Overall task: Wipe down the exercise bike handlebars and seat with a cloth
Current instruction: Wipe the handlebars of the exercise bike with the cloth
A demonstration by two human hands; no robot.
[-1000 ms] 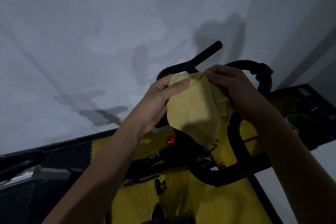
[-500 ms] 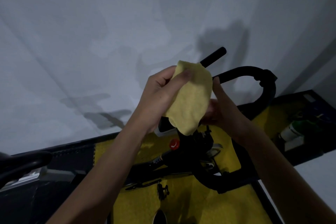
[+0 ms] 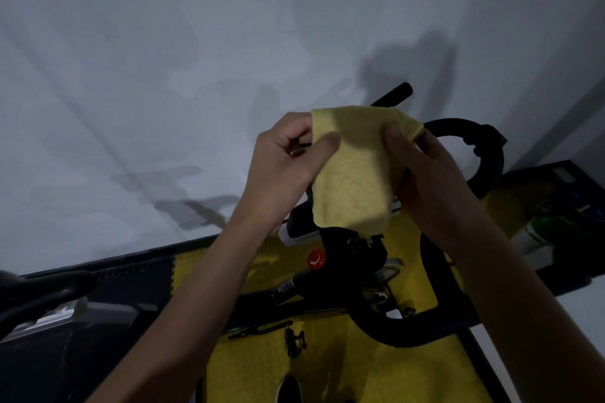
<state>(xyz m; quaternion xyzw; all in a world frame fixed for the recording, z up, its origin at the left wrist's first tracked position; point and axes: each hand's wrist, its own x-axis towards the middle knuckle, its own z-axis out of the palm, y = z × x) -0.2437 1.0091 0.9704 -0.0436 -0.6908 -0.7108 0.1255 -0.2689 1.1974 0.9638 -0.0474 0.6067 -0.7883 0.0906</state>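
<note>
Here, cloth [image 3: 352, 173] between both hands' fingers [image 3: 327, 144].

Both hands [image 3: 281, 167] [image 3: 429, 173] hold cloth [image 3: 353, 173] above handlebars [image 3: 474, 141].

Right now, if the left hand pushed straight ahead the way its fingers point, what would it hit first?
Probably the yellow cloth pinched in the left hand, then the right hand gripping its other edge; depth is unclear.

Yellow floor mat [image 3: 409, 376], white wall [image 3: 163, 75].
</note>
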